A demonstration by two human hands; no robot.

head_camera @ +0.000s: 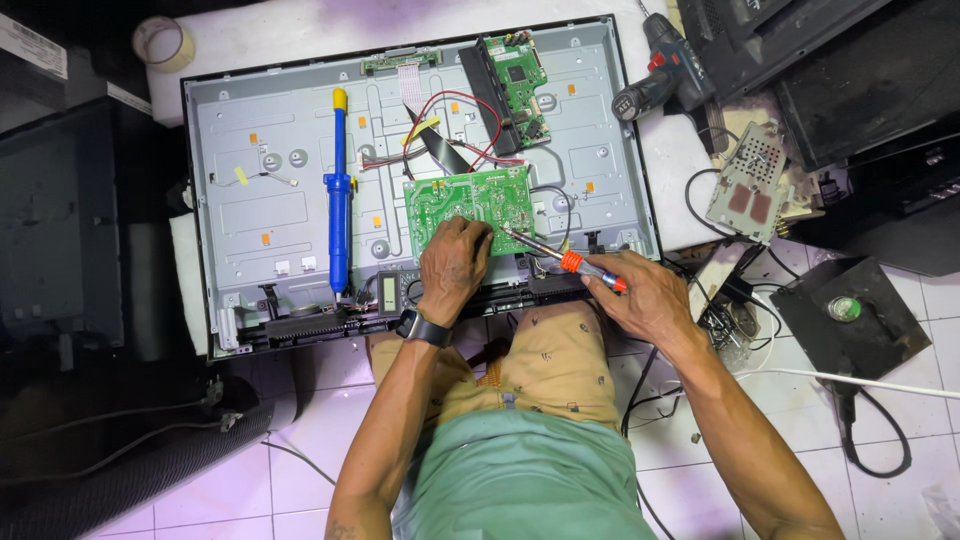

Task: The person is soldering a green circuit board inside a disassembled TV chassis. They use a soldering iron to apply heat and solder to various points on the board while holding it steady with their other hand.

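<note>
Right hand [640, 295] is wrapped tight around the soldering iron [565, 260], orange collar showing, tip angled onto the green circuit board [467, 205]. Left hand [452, 265] presses down on that board's lower edge, fingers curled, holding nothing else. The board sits mid-panel on the grey metal chassis [290, 200]; a blue desoldering pump [339, 195] lies to the left, a cordless drill [660, 65] well off top right.

Small grey rectangular meter screen [388, 292] at panel's lower edge (centre frame); white label strip [32, 45] on dark box, upper left.
</note>
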